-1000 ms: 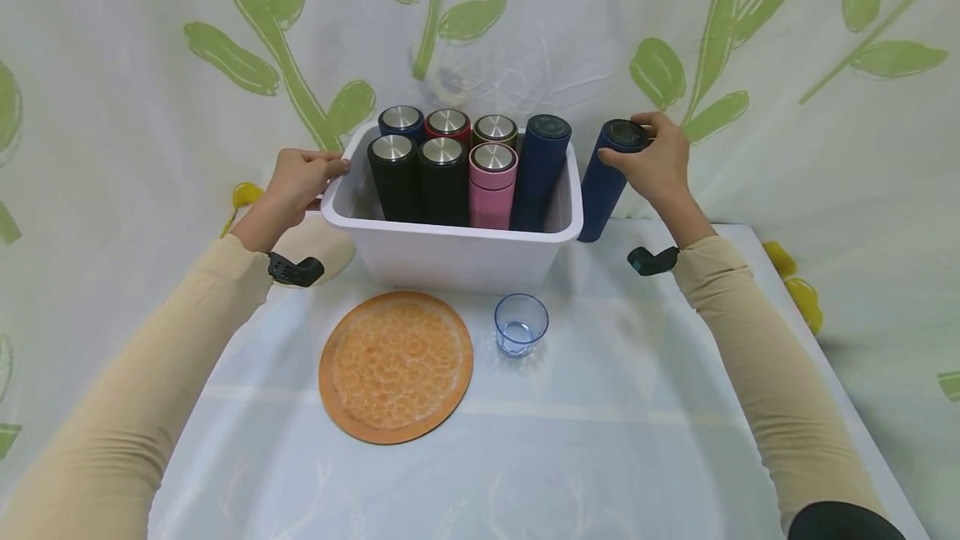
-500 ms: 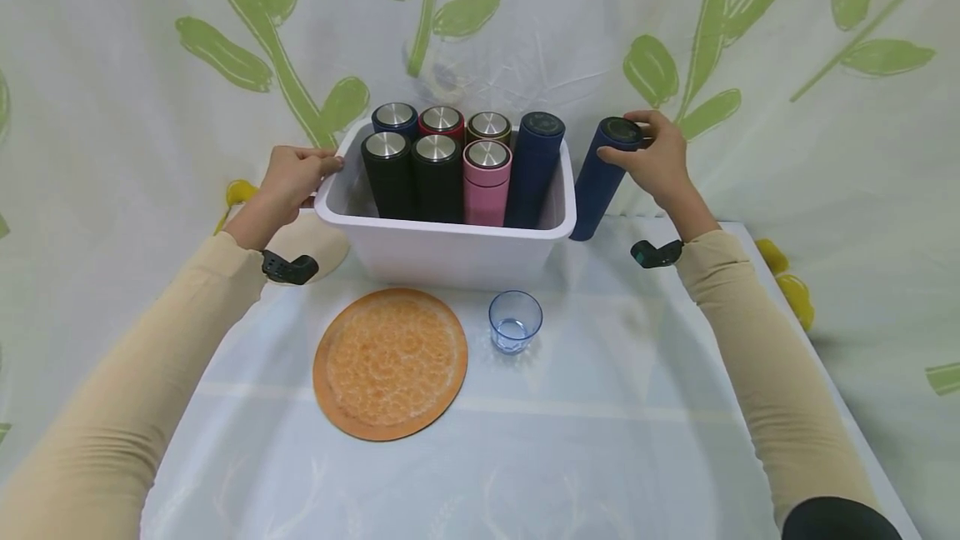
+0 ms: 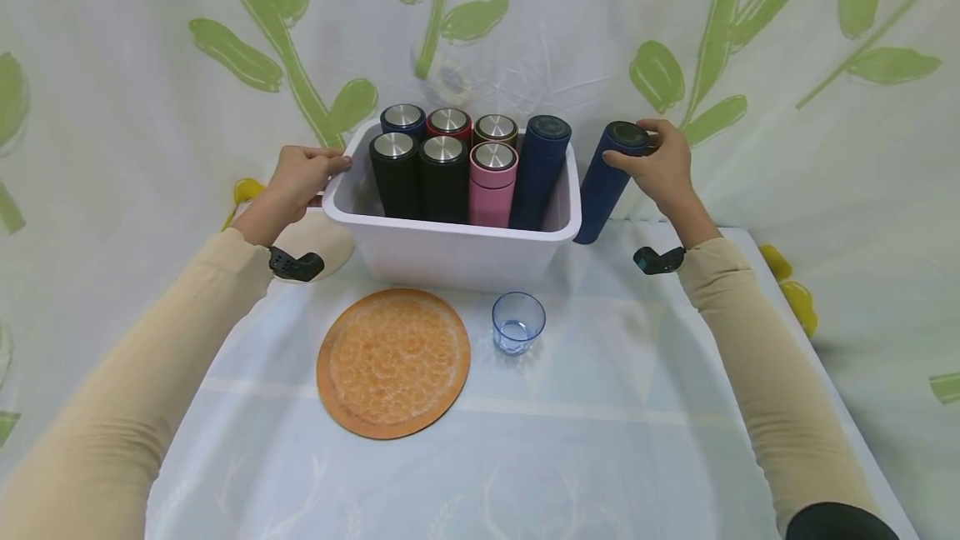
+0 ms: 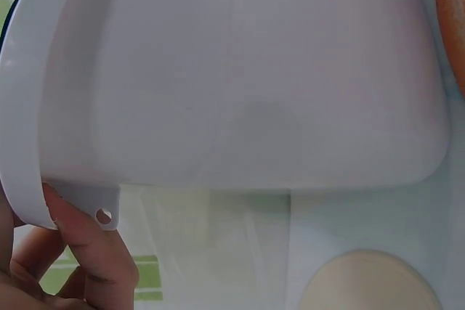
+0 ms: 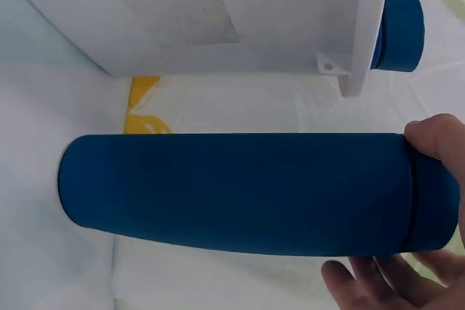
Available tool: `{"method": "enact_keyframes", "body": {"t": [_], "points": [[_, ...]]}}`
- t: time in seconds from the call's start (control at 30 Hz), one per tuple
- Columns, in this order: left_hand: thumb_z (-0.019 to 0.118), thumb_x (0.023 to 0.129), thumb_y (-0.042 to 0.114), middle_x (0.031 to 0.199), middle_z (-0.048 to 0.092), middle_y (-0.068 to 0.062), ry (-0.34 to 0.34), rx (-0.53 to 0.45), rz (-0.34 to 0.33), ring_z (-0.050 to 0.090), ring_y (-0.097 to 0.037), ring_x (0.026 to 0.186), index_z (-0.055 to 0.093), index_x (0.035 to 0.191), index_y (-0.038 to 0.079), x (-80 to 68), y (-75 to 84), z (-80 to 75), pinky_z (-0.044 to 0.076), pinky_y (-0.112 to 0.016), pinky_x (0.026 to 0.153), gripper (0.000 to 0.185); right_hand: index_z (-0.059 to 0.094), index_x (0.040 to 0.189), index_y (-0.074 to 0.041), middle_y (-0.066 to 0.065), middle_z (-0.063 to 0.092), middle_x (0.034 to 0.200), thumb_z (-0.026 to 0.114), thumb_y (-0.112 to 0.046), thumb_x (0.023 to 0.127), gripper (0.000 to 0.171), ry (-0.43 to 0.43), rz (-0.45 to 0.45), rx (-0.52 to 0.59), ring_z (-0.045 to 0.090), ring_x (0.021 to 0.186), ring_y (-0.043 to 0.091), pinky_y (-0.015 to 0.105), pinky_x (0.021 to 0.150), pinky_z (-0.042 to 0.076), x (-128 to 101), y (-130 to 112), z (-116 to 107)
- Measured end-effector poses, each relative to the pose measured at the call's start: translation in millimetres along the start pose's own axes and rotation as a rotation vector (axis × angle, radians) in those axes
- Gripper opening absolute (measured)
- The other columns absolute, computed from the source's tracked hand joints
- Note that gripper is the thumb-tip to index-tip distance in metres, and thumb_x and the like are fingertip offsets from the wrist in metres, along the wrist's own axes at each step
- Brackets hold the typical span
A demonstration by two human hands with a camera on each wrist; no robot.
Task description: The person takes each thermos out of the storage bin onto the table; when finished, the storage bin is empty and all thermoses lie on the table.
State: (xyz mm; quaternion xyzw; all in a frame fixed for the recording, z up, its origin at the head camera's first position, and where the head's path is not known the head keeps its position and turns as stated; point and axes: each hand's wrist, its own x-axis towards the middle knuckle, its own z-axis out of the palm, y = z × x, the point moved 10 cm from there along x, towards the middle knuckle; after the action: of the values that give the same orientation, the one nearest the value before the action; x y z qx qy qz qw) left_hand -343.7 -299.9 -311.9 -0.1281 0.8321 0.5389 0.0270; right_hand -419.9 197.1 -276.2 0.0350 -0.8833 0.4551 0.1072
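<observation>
Here the blue flask (image 3: 609, 180), its long axis tilted, is clasped at the cap by right-hand fingers (image 3: 628, 158); the bin rim (image 3: 341, 176) is gripped by left-hand fingers (image 3: 324, 163)

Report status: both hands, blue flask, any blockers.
Left hand grips bin rim. Right hand holds blue flask by its cap, outside the bin's right wall, tilted. Seven flasks in bin; nothing between flask and bin.
</observation>
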Motion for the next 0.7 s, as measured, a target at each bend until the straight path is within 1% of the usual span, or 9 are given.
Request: {"method": "enact_keyframes", "body": {"t": [0.1, 0.23, 0.43, 0.6, 0.7], "points": [[0.057, 0.102, 0.032, 0.141, 0.049, -0.018, -0.001, 0.001, -0.003, 0.055, -0.028, 0.116, 0.049, 0.148, 0.008, 1.4, 0.4, 1.4, 0.056, -0.022, 0.072, 0.053, 0.035, 0.153, -0.009, 0.018, 0.047, 0.142, 0.081, -0.04, 0.082, 0.091, 0.002, 0.012, -0.011, 0.048, 0.122, 0.027, 0.037, 0.096, 0.047, -2, 2, -3], [0.058, 0.102, 0.033, 0.14, 0.05, -0.017, 0.001, 0.001, -0.007, 0.056, -0.026, 0.113, 0.049, 0.148, 0.009, 1.6, 0.3, 1.2, 0.056, -0.022, 0.071, 0.053, 0.026, 0.157, -0.012, 0.015, 0.039, 0.153, 0.083, -0.042, 0.079, 0.101, 0.0, 0.008, -0.019, 0.04, 0.138, 0.029, 0.046, 0.108, 0.04, -4, 0, -6], [0.057, 0.102, 0.032, 0.139, 0.05, -0.017, 0.005, 0.002, -0.007, 0.057, -0.024, 0.11, 0.049, 0.148, 0.008, 0.9, 0.2, -0.3, 0.056, -0.021, 0.069, 0.053, 0.026, 0.156, -0.012, 0.013, 0.036, 0.155, 0.083, -0.041, 0.079, 0.101, 0.013, -0.029, -0.008, 0.037, 0.141, 0.026, 0.044, 0.111, 0.038, -6, -12, -14], [0.057, 0.102, 0.033, 0.139, 0.05, -0.018, 0.003, 0.003, -0.008, 0.057, -0.024, 0.11, 0.049, 0.148, 0.008, 0.8, 0.1, 0.3, 0.056, -0.021, 0.069, 0.053, 0.029, 0.156, -0.012, 0.013, 0.037, 0.155, 0.084, -0.038, 0.078, 0.099, 0.027, -0.042, 0.001, 0.037, 0.141, 0.023, 0.041, 0.112, 0.036, -8, -21, -21], [0.057, 0.102, 0.033, 0.138, 0.05, -0.017, 0.001, 0.006, -0.004, 0.057, -0.023, 0.108, 0.049, 0.148, 0.008, 0.6, -0.1, 0.4, 0.056, -0.021, 0.069, 0.053, 0.031, 0.155, -0.011, 0.013, 0.038, 0.154, 0.085, -0.035, 0.078, 0.097, 0.036, -0.066, 0.003, 0.038, 0.14, 0.023, 0.04, 0.112, 0.036, -9, -27, -24]]}}
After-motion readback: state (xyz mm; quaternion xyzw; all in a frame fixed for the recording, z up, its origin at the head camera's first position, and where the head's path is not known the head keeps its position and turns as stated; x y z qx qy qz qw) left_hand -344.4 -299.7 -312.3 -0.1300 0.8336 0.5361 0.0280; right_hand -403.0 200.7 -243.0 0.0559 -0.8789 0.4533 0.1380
